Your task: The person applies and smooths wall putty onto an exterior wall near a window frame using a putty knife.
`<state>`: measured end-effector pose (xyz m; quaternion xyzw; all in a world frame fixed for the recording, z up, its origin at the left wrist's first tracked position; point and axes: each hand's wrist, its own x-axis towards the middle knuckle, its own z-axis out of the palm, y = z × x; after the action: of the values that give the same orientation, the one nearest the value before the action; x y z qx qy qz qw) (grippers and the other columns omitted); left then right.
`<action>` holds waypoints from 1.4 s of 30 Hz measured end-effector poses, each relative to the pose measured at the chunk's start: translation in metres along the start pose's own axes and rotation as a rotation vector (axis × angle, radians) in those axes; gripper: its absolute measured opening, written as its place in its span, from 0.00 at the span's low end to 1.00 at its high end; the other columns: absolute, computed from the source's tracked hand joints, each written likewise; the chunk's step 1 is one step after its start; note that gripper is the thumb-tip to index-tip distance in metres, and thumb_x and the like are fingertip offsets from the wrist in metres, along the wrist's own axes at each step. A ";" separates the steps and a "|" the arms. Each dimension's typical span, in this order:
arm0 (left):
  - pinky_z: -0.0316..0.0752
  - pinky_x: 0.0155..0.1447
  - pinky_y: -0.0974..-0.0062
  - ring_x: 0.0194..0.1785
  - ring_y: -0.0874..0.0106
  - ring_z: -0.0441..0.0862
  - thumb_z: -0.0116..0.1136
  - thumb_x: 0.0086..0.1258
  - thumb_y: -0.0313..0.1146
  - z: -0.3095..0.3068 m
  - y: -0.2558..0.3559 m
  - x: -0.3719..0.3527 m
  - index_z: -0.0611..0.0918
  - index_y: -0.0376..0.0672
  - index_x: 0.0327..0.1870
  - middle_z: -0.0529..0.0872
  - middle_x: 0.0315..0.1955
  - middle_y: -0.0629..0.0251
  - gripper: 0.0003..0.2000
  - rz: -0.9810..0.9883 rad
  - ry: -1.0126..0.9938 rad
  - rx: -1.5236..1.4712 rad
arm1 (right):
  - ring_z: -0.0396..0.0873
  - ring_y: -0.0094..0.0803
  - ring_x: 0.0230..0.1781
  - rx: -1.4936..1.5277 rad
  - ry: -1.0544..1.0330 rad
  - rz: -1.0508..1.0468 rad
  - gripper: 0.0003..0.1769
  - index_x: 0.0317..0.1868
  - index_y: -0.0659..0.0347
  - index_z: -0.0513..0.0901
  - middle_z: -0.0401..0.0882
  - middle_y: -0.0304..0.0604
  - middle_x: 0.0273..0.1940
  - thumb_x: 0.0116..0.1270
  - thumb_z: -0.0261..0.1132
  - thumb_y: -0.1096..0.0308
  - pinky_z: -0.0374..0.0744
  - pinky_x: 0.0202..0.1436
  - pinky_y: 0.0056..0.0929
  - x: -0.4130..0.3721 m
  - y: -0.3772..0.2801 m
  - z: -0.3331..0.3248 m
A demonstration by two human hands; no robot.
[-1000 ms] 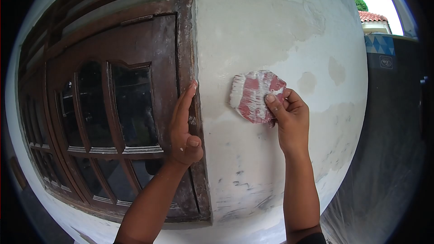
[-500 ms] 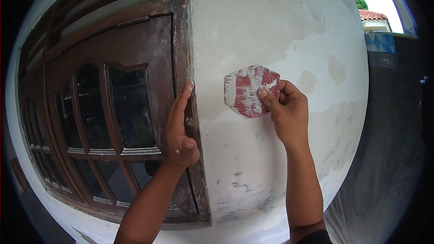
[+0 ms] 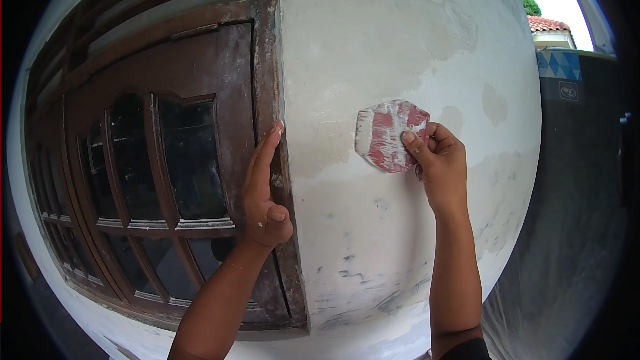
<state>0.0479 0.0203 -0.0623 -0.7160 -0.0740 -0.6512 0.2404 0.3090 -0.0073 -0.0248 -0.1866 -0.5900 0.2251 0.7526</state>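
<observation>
My right hand [image 3: 440,160] pinches the right edge of a red, many-sided flat scraper [image 3: 387,137] smeared with whitish paste, thumb on its face. The scraper lies close against the white wall [image 3: 347,220], which bears greyish patches and dark scuffs. My left hand [image 3: 265,190] rests along the brown wooden window frame [image 3: 268,60], fingers straight and pointing up, with nothing held. White paste marks its fingertips.
Brown window panels with dark glass [image 3: 193,153] fill the left side. At the right stands a tall dark panel [image 3: 573,160] with a blue patterned strip. A tiled roof [image 3: 548,24] shows beyond, at the upper right.
My right hand and the red scraper have moved a little to the right along the wall. My left hand has stayed on the frame.
</observation>
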 end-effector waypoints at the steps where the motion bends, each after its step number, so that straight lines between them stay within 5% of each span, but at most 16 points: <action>1: 0.59 0.80 0.56 0.77 0.51 0.67 0.30 0.67 0.81 0.001 0.001 -0.001 0.64 0.24 0.75 0.70 0.72 0.39 0.58 0.026 0.013 0.010 | 0.81 0.16 0.32 -0.001 -0.005 0.003 0.11 0.45 0.71 0.82 0.88 0.40 0.33 0.71 0.71 0.70 0.77 0.36 0.16 0.000 -0.002 -0.002; 27: 0.59 0.80 0.56 0.77 0.51 0.67 0.31 0.67 0.81 -0.002 0.009 -0.001 0.63 0.25 0.75 0.70 0.72 0.39 0.58 -0.126 -0.009 -0.025 | 0.76 0.13 0.29 -0.098 -0.107 -0.034 0.11 0.45 0.69 0.83 0.88 0.38 0.33 0.72 0.71 0.68 0.72 0.30 0.14 0.008 -0.007 0.018; 37: 0.59 0.80 0.56 0.77 0.51 0.66 0.33 0.67 0.81 -0.001 0.000 -0.003 0.64 0.24 0.75 0.69 0.72 0.39 0.58 -0.038 -0.011 -0.020 | 0.82 0.19 0.36 -0.025 -0.218 0.012 0.11 0.47 0.71 0.83 0.88 0.41 0.36 0.71 0.71 0.71 0.79 0.42 0.20 0.003 -0.013 0.015; 39: 0.59 0.80 0.56 0.77 0.51 0.66 0.33 0.67 0.81 -0.001 0.000 -0.001 0.64 0.24 0.75 0.69 0.72 0.40 0.58 -0.006 -0.009 -0.011 | 0.82 0.20 0.35 -0.220 -0.184 -0.059 0.12 0.47 0.72 0.83 0.89 0.42 0.36 0.71 0.71 0.71 0.80 0.43 0.20 0.010 0.001 0.015; 42: 0.58 0.80 0.56 0.77 0.52 0.66 0.34 0.66 0.82 0.000 -0.006 -0.005 0.64 0.24 0.75 0.69 0.72 0.40 0.59 0.009 -0.005 -0.008 | 0.81 0.19 0.34 -0.082 -0.123 -0.046 0.11 0.46 0.72 0.83 0.88 0.41 0.35 0.71 0.71 0.71 0.79 0.39 0.20 0.009 -0.002 0.001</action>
<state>0.0445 0.0263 -0.0654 -0.7188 -0.0690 -0.6487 0.2403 0.3103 -0.0036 -0.0165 -0.1898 -0.6481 0.1945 0.7114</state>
